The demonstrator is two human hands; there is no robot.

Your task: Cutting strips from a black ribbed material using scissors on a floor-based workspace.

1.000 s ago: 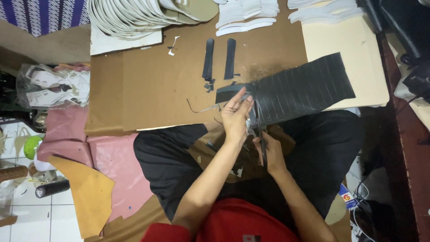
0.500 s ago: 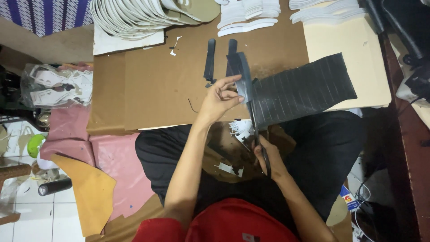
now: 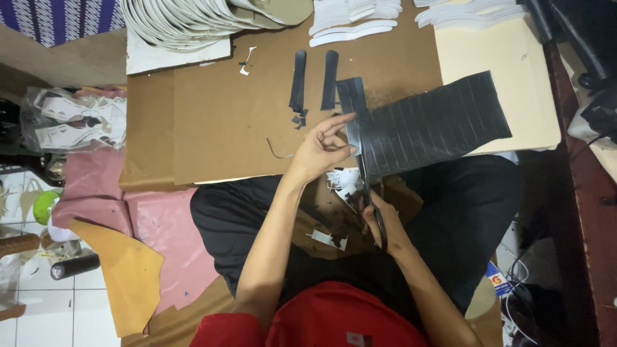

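- A brown board worktop (image 3: 212, 128) fills the scene above a seated person's lap, with white floor tiles (image 3: 38, 308) at the lower left.
- A black sheet (image 3: 430, 125), scored in parallel lines, lies across the worktop's near edge and partly over a cream board (image 3: 501, 58).
- The left hand (image 3: 321, 151) pinches the sheet's left edge, fingers closed on a narrow strip there.
- The right hand (image 3: 382, 222) grips a pair of scissors (image 3: 369, 193), fingers curled through the handles, blades pointing up into the sheet's lower edge.
- Two cut black strips (image 3: 313, 80) lie side by side just left of the sheet, small black offcuts beneath them.
- White scraps (image 3: 337, 183) rest on the lap between the hands.
- Stacked pale shoe soles (image 3: 193, 22) crowd the worktop's far edge; white cut-outs (image 3: 353, 16) sit beside them.
- Pink sheets (image 3: 154, 225) and a tan piece (image 3: 128, 273) lie to the left, near a clear bag of cut-outs (image 3: 71, 119).
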